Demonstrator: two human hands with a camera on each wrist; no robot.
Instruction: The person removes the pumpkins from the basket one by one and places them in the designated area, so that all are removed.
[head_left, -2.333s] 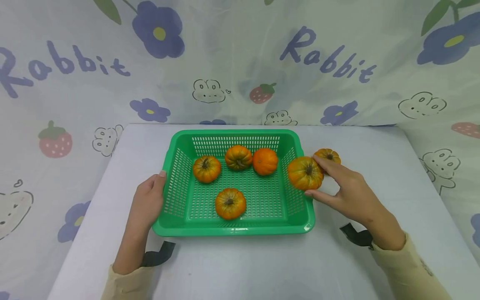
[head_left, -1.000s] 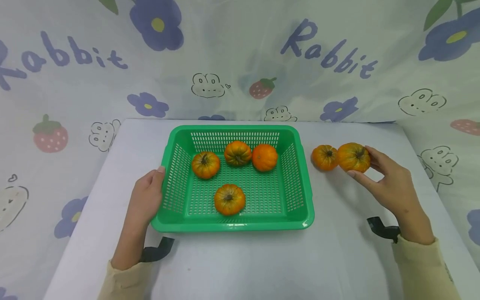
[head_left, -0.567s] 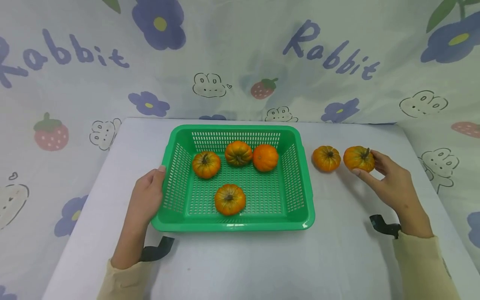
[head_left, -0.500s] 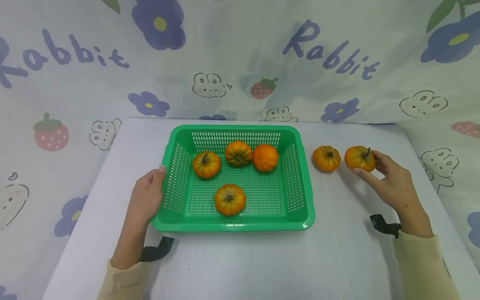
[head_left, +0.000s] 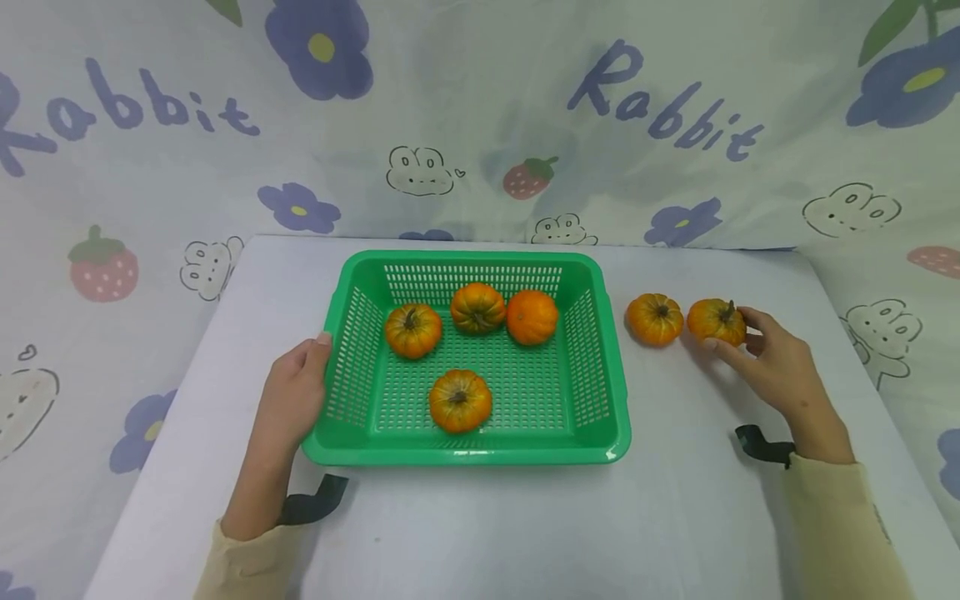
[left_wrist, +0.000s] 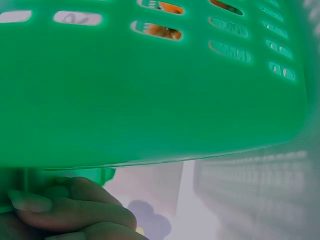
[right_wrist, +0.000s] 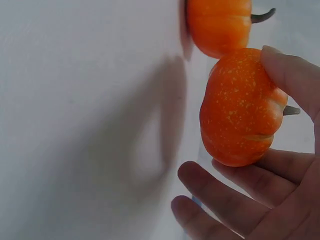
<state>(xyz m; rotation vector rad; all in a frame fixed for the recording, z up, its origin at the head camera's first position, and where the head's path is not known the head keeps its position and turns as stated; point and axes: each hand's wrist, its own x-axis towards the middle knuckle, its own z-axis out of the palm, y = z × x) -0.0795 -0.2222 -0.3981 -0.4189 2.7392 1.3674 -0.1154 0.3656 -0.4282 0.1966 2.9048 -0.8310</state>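
My left hand point(head_left: 294, 385) grips the left rim of a green plastic basket point(head_left: 465, 456); in the left wrist view its curled fingers point(left_wrist: 75, 210) show under the rim beside the basket wall point(left_wrist: 150, 110). Right of the basket, my right hand point(head_left: 780, 367) pinches a small orange pumpkin point(head_left: 714, 323) between thumb and fingers. The right wrist view has this pumpkin point(right_wrist: 242, 110) close to the table, a shadow beside it. Another pumpkin point(head_left: 655, 320) sits on the table just left of it.
Inside the basket lie several small pumpkins: one at the left point(head_left: 413, 331), one at the back point(head_left: 477, 309), a smoother orange one point(head_left: 532, 317) and one near the front point(head_left: 461, 402). The white table point(head_left: 480, 533) ends at a printed cloth backdrop point(head_left: 465, 100).
My right hand has carried the pumpkin from over the basket's right rim rightward past the table pumpkin, then lowered it slightly. The left hand keeps its grip on the basket.
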